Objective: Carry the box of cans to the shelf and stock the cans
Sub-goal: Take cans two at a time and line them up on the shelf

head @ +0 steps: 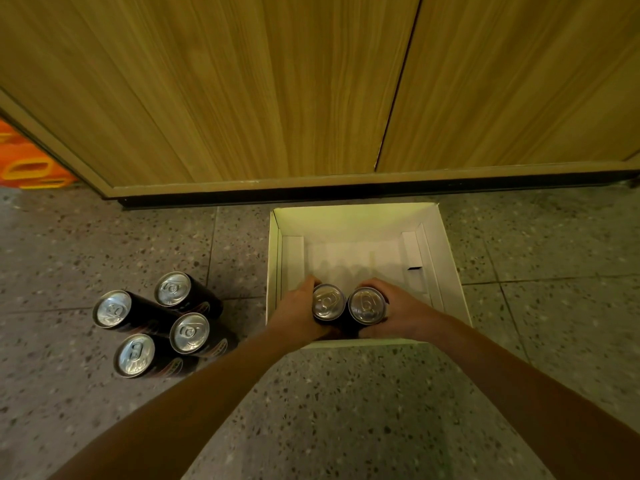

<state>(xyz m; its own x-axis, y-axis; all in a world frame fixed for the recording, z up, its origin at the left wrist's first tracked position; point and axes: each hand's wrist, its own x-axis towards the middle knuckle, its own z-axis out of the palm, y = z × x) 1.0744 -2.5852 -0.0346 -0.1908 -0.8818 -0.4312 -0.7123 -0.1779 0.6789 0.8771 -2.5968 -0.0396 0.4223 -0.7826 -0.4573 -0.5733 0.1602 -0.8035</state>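
Cans in white box [346, 223]: two | left hand [294, 315] wraps left can [328, 302], right hand [401, 315] wraps right can [367, 305] | step: likely unloading | next: lift both clear of box wall

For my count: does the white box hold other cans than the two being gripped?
No, besides the two cans in the left hand and right hand, the box is bare.

Dim, yellow-green cast, fisheye warp.
Box [353, 220] interior is the brightest patch; soft shadows fall on its floor just beyond the held cans [329, 302]. Lids there and on the four cans [189, 332] left of the box catch glare. Cabinet base [346, 194] behind the box bows; forearms [214, 393] nearer than the box read dark.
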